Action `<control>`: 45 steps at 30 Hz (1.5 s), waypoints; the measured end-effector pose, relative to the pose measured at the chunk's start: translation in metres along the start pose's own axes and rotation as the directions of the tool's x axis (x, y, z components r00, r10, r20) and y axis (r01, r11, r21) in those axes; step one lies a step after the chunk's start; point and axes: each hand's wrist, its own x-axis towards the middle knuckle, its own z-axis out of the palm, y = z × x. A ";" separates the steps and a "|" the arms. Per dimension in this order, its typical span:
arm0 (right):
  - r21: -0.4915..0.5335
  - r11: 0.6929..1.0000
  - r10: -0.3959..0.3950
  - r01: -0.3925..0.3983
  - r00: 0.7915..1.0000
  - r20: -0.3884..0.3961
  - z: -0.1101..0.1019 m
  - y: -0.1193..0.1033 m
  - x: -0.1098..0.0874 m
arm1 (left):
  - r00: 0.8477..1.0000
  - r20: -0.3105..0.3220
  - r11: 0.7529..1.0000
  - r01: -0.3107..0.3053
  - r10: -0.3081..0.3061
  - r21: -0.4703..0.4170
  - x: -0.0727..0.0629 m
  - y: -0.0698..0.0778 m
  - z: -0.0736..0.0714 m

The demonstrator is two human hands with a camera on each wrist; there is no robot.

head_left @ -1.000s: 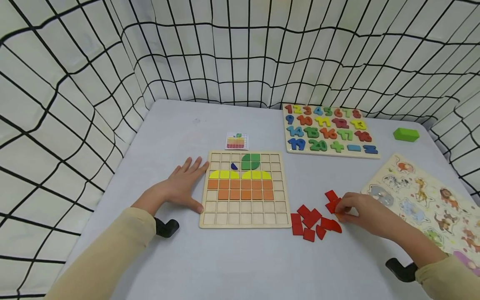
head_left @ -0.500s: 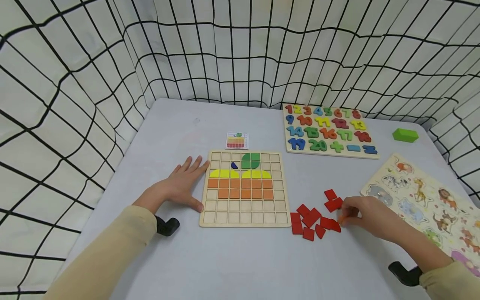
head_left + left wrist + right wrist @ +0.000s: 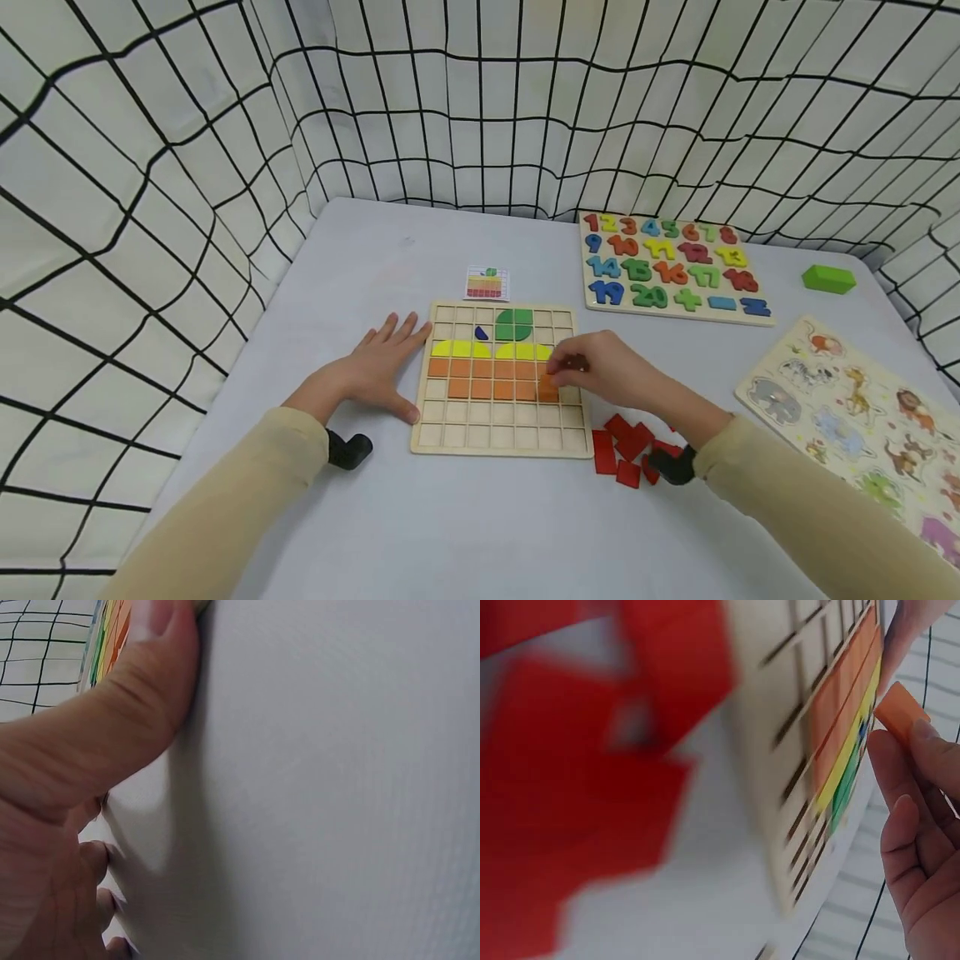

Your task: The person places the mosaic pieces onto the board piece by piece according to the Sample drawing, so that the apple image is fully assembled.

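My right hand [image 3: 603, 364] pinches a small orange square tile [image 3: 898, 709] between thumb and fingertips, over the right part of the wooden grid board [image 3: 502, 440]. Orange tiles [image 3: 481, 389] fill two rows of the board, under a yellow row [image 3: 462, 348]. Above these lie green leaf-like pieces [image 3: 514, 324] and a small dark blue piece [image 3: 481, 332]. My left hand [image 3: 375, 371] lies spread on the table, its thumb and fingertips right at the board's left edge. The left wrist view shows that thumb [image 3: 142, 697] up close.
Loose red tiles [image 3: 604, 454] lie right of the board, partly hidden by the right wrist. A picture card [image 3: 487, 283] lies behind it. Further right are a number puzzle [image 3: 675, 267], a green block [image 3: 828, 279] and an animal puzzle [image 3: 840, 417]. Black netting [image 3: 517, 117] surrounds the table.
My right hand has moved left from beside the red tiles to over the board, carrying the orange tile. The left hand stays at the board's edge.
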 end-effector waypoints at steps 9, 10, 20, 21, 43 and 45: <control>0.002 0.997 -0.075 0.075 0.996 0.047 0.034 -0.059 0.078 | 1.000 0.013 1.000 -0.016 0.016 -0.006 0.002 0.004 -0.003; 0.005 0.997 -0.074 0.074 0.996 0.055 0.039 -0.064 0.083 | 1.000 0.014 1.000 -0.020 0.020 -0.011 0.002 0.004 -0.003; -0.063 0.996 -0.053 0.060 0.993 0.108 0.062 -0.084 0.098 | 0.999 0.023 0.999 -0.035 0.035 -0.015 0.003 0.004 -0.004; -0.073 0.995 -0.055 0.063 0.993 0.108 0.063 -0.085 0.098 | 0.999 0.023 0.999 -0.034 0.034 -0.012 0.003 0.003 -0.004; -0.154 0.987 -0.043 0.052 0.997 0.061 0.055 -0.083 0.082 | 1.000 0.011 1.000 0.000 0.000 -0.019 -0.001 0.000 -0.002; -0.132 0.991 -0.033 0.036 0.999 0.031 0.044 -0.071 0.072 | 1.000 0.012 1.000 0.005 -0.005 -0.012 -0.001 0.001 -0.001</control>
